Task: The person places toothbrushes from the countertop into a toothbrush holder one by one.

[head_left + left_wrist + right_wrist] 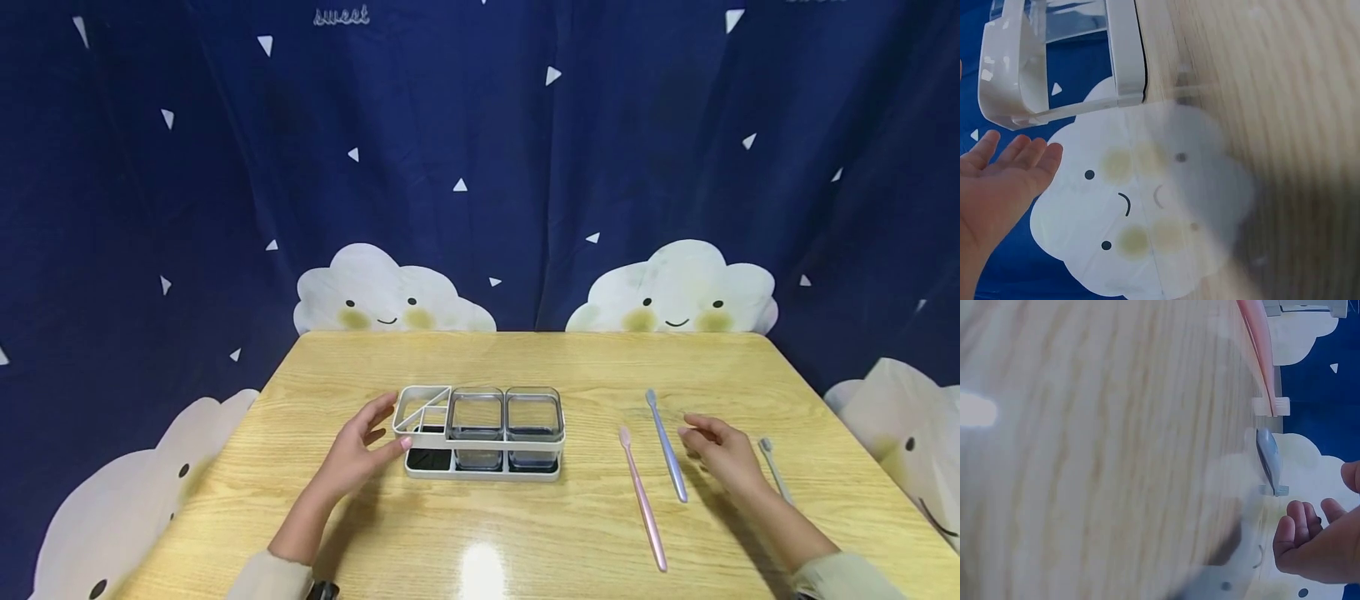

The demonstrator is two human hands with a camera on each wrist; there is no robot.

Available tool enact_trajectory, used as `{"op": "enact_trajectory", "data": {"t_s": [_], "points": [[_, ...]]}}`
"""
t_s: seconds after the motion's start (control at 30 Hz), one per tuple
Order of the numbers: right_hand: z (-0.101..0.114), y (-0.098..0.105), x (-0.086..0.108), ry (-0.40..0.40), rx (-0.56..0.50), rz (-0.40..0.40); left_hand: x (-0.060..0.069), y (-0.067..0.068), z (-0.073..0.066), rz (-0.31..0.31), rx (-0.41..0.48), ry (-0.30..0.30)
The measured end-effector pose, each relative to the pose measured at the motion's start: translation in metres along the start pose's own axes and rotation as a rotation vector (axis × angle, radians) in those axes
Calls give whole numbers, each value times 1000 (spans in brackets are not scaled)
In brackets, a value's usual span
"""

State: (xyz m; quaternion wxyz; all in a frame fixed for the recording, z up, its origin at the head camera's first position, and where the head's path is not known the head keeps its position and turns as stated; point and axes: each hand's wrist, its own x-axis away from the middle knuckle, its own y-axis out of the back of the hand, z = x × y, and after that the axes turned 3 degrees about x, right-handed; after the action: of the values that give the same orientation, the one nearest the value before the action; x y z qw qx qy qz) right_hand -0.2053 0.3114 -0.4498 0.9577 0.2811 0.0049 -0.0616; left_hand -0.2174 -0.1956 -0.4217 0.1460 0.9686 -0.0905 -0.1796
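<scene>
A white toothbrush rack stands on the table with two clear cups in it and a divided section at its left end. Beside that left end is my left hand, its fingers relaxed and holding nothing; the left wrist view shows the fingertips close to the rack. My right hand hovers with loosely bent fingers, holding nothing, between a blue toothbrush and a grey toothbrush. Left of the blue one lies a pink toothbrush.
Everything stands on a light wooden table. Behind it hangs a dark blue curtain with white triangles and smiling clouds. Light glares off the table's front part.
</scene>
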Motion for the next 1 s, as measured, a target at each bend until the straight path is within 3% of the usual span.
{"op": "enact_trajectory", "data": {"t_s": [0.3, 0.67, 1.0], "points": [[2, -5, -9, -52, -37, 8, -6, 1, 7, 79, 105, -11], [-1, -13, -18, -76, -62, -24, -11, 1, 16, 36, 197, 14], [-3, -16, -24, -82, -68, 12, -17, -1, 15, 71, 245, -12]]}}
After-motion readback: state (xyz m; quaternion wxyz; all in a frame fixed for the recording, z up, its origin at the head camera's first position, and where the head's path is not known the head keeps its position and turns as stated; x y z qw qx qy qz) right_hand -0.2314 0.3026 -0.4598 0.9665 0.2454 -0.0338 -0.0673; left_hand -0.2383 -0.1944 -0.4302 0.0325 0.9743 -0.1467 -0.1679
